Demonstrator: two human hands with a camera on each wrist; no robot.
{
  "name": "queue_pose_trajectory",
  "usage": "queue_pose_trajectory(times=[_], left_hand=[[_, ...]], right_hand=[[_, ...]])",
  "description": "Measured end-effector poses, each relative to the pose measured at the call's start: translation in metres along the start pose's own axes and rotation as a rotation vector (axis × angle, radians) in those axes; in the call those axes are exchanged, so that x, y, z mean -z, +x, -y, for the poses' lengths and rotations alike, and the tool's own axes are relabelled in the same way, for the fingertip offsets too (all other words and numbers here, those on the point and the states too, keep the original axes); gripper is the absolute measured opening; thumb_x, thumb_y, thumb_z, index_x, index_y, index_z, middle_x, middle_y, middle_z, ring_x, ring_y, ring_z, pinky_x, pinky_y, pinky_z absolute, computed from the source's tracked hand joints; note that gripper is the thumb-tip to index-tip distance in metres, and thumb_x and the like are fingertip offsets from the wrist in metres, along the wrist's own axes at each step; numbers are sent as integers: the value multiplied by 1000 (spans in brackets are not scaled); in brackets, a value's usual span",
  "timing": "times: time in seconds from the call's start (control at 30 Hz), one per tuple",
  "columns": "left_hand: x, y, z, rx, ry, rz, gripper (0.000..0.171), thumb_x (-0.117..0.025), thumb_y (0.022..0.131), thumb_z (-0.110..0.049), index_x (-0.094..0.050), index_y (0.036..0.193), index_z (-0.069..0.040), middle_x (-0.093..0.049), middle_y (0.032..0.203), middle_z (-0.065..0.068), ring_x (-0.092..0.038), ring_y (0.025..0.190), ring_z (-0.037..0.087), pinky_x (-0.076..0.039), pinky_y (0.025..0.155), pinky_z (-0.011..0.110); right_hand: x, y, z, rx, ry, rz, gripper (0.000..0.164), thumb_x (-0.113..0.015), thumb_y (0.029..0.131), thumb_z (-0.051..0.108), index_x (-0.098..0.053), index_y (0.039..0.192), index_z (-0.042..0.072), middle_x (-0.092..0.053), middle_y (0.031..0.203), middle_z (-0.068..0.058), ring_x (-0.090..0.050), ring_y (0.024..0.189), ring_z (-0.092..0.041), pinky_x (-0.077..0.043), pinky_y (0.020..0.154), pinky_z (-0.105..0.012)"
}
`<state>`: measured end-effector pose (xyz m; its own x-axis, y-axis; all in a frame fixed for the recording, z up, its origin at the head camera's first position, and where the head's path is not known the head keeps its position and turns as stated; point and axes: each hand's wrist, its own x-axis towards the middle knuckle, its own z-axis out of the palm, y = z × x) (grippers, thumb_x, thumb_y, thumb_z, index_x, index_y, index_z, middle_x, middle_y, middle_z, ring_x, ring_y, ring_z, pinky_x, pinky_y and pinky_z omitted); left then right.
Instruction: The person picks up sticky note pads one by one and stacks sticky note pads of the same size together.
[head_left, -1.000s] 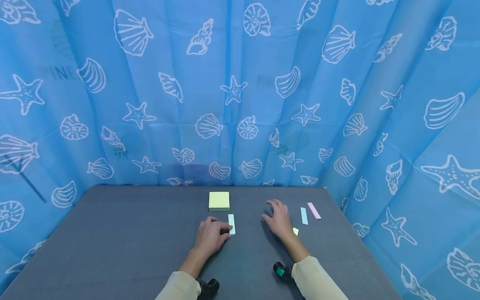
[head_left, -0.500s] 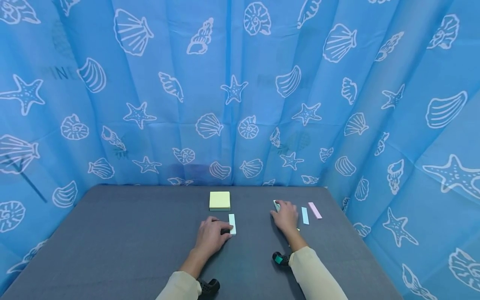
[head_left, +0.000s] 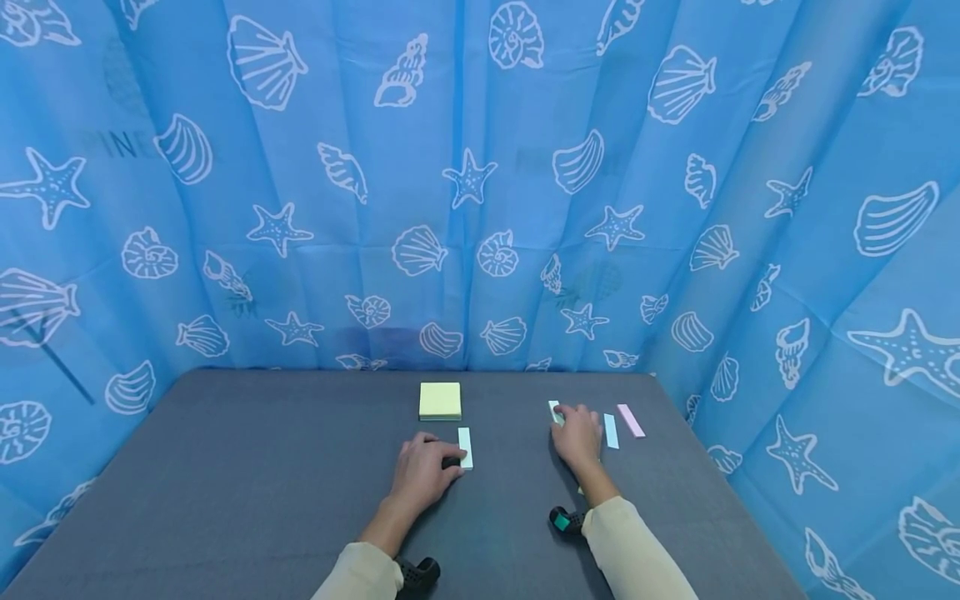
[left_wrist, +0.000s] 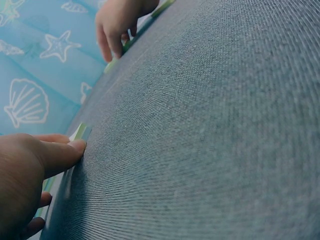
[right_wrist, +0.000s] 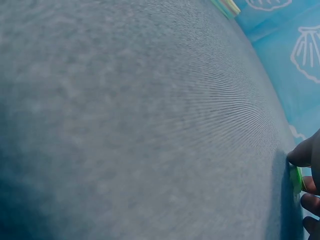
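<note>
The left hand (head_left: 423,471) pinches narrowly, thumb and index finger closed on the left edge of a whitish strip (head_left: 465,439). That strip lies flat at the fingertips, just right of the hand; its long axis runs away from the person, the far end leaning very slightly left. The right hand (head_left: 577,435) is also narrow, its thumb and fingertips pinching a pale green strip (head_left: 554,407). This one sits at the hand's far left, beneath the fingertips; its far end pokes out past them, pointing away and a little left, while the near part is hidden by the hand.

Just right of the right hand lies a light blue strip (head_left: 612,432), and beyond it a pink strip (head_left: 631,421), both with their far ends leaning left. A yellow scrap (head_left: 581,491), mostly covered, shows beside the right forearm. Beyond the whitish strip, near but apart, sits a square yellow pad (head_left: 440,400). A grey table (head_left: 285,483) carries everything; behind hangs a blue shell-patterned curtain (head_left: 315,283).
</note>
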<state>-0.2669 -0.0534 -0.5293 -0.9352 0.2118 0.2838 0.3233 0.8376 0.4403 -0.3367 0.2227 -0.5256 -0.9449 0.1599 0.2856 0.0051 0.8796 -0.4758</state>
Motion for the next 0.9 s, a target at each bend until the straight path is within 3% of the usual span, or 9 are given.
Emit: queue_pose_trajectory(times=[0.33,0.9], left_hand=[[-1,0,0,-6,6,-8,26,-79,82,-33,-76,107,-30,-70,103,-8,-53,114,24,-41,89,45],[-1,1,-2,11,7,6,26,-79,81,-32,-76,107,-30,-70,104,-8,-53,114,24,-40,89,45]], right_hand=[[-2,-6,4,34,1,-2,31,-70,84,9,-70,115,4,-60,100,-17,-50,95,-35,-36,78,-50],[-11,-24,31,135,63,-21,27,-73,81,10,-74,108,5,-60,84,-7,-50,83,-27,-38,74,-49]])
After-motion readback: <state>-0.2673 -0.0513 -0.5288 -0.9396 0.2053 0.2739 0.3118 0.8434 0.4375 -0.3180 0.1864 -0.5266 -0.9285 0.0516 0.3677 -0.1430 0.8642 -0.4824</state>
